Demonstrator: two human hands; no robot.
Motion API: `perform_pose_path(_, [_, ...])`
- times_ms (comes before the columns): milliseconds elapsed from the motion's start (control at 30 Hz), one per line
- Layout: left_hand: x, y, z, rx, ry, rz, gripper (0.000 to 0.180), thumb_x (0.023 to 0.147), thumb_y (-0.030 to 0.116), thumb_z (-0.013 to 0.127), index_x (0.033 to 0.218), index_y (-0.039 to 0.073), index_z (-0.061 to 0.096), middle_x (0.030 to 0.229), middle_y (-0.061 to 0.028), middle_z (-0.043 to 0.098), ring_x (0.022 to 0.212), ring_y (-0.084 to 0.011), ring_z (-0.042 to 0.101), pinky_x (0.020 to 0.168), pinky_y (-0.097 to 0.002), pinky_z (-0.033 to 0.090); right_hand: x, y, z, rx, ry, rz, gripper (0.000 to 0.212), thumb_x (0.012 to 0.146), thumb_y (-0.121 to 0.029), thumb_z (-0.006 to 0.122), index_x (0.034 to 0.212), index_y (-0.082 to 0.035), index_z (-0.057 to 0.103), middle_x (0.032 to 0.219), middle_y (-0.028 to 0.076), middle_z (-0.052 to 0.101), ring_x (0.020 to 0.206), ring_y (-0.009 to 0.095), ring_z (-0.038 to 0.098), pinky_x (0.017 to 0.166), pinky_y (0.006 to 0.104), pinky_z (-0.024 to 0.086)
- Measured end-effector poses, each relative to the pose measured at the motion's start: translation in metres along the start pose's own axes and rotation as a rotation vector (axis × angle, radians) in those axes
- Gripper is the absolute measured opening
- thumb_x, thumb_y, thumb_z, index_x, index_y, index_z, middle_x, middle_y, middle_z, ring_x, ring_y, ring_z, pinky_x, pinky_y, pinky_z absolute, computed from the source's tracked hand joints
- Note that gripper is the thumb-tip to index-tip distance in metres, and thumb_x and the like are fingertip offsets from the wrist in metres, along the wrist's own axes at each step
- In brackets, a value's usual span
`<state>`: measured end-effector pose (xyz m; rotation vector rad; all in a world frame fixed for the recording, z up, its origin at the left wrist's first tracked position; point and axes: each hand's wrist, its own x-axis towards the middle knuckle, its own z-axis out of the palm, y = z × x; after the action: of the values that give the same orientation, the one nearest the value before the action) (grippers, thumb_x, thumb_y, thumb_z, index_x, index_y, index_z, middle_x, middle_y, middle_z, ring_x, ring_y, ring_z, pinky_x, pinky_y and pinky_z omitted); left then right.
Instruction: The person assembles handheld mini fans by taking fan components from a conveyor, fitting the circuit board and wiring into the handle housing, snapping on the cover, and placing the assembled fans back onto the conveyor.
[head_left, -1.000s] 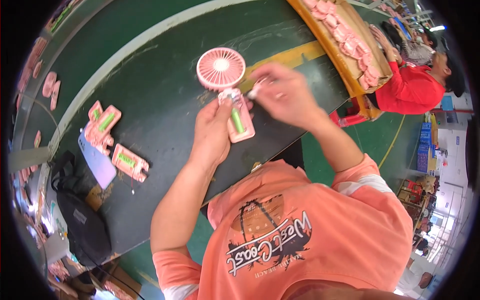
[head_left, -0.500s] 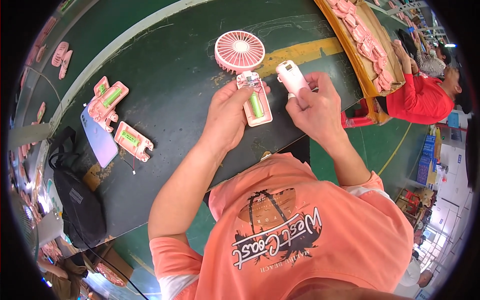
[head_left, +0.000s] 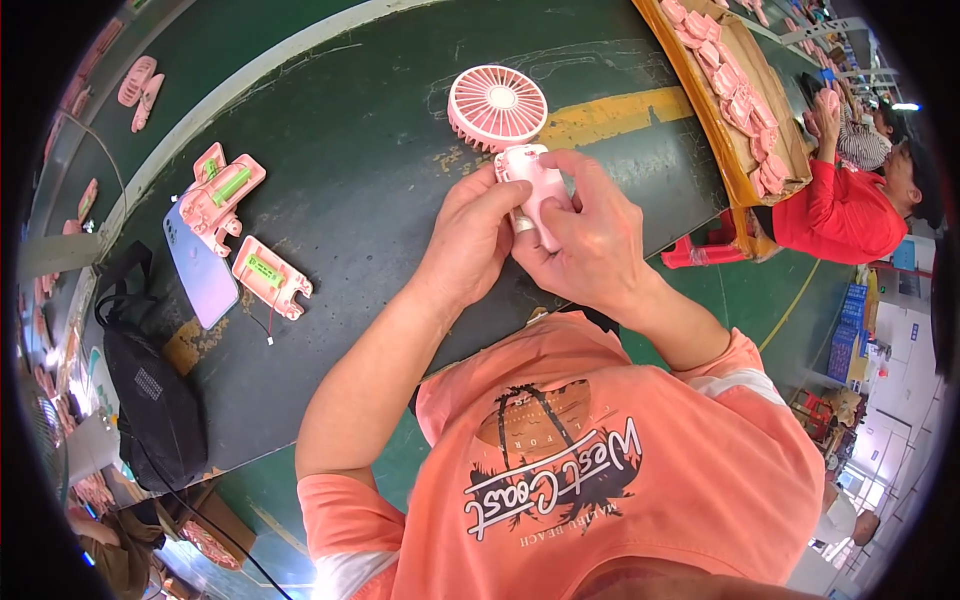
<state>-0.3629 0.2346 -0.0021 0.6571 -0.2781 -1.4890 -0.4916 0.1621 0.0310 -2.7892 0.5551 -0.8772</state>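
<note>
My left hand [head_left: 468,235] is closed round the handle of a pink handheld fan. The round fan head [head_left: 498,98] lies beyond my fingers on the dark table. Over the open handle lies a pink handle cover [head_left: 538,178], gripped by my right hand [head_left: 598,232] with its fingers and thumb pressing on it. The battery and wires inside the handle are hidden under the cover and my hands. I cannot tell whether the cover sits fully flush.
To the left lie open pink handle shells [head_left: 270,278] with green batteries, some on a lilac phone [head_left: 203,268]. A black bag [head_left: 155,410] rests at the table's left end. A carton [head_left: 700,118] of pink parts stands at right, near a person in red [head_left: 840,210].
My right hand has brought the cover left, from beside the fan onto the open handle. The battery and wires no longer show.
</note>
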Motion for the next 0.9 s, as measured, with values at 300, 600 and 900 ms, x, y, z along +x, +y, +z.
perform_pose_path(300, [0.001, -0.008, 0.000, 0.073, 0.054, 0.024, 0.024, 0.100, 0.013, 0.049, 0.119, -0.001, 0.056, 0.106, -0.0075, 0.064, 0.093, -0.0115, 0.063, 0.080, -0.0264, 0.054, 0.001, -0.004, 0.009, -0.040, -0.050, -0.005, 0.015, 0.059, -0.009, 0.073, 0.065, 0.000, 0.062, 0.113, 0.015, 0.064, 0.079, 0.027, 0.068, 0.058, 0.0330, 0.055])
perform_pose_path(600, [0.008, -0.015, -0.002, 0.247, 0.171, 0.078, 0.017, 0.099, 0.011, 0.051, 0.105, -0.001, 0.062, 0.091, -0.0063, 0.067, 0.079, -0.0095, 0.063, 0.066, -0.0266, 0.052, -0.008, -0.001, 0.019, -0.028, -0.051, -0.002, 0.016, 0.058, -0.008, 0.073, 0.067, 0.001, 0.062, 0.116, 0.015, 0.064, 0.075, 0.025, 0.065, 0.056, 0.0320, 0.053])
perform_pose_path(900, [0.013, -0.019, -0.006, 0.585, 0.263, 0.119, 0.015, 0.097, 0.007, 0.052, 0.105, -0.001, 0.062, 0.091, -0.0058, 0.068, 0.076, -0.0099, 0.063, 0.065, -0.0297, 0.052, -0.011, 0.004, 0.019, 0.033, 0.046, -0.032, 0.012, 0.063, -0.002, 0.070, 0.072, 0.004, 0.064, 0.115, 0.017, 0.064, 0.074, 0.022, 0.063, 0.060, 0.0298, 0.052])
